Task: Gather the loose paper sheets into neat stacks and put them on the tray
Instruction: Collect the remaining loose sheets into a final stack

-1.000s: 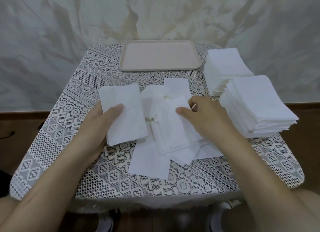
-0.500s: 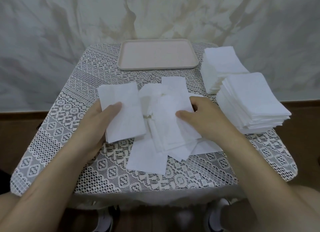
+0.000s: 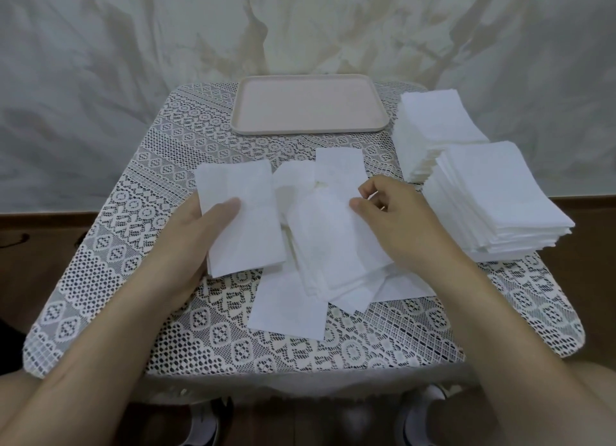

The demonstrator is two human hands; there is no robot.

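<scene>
The white lace-covered tabletop (image 3: pixel 110 289) carries everything. At its far middle lies the pale pink rectangular plastic tray (image 3: pixel 310 130), with nothing on it. Along the right side stand two tall stacks of white paper sheets (image 3: pixel 493 192), one behind the other and both off the tray. The loose heap of white paper sheets (image 3: pixel 333 245) lies in the middle, fanned at odd angles, and one sheet juts toward the front edge.

Just left of the heap, the left hand (image 3: pixel 186 242) holds a thin bundle of white sheets (image 3: pixel 246 219). Its grip is closed on the bundle, thumb on top and fingers beneath. The right hand (image 3: pixel 400 219) has its grip closed on the right edge of a top sheet in the heap, pinched between thumb and forefinger.

The sheets look thin and clingy, so the pinch may lift two at once or drag the heap askew. The bundle could fan out of square as more is added under one thumb. The right forearm passes near the closer tall stack, and a careless sweep might topple it.
</scene>
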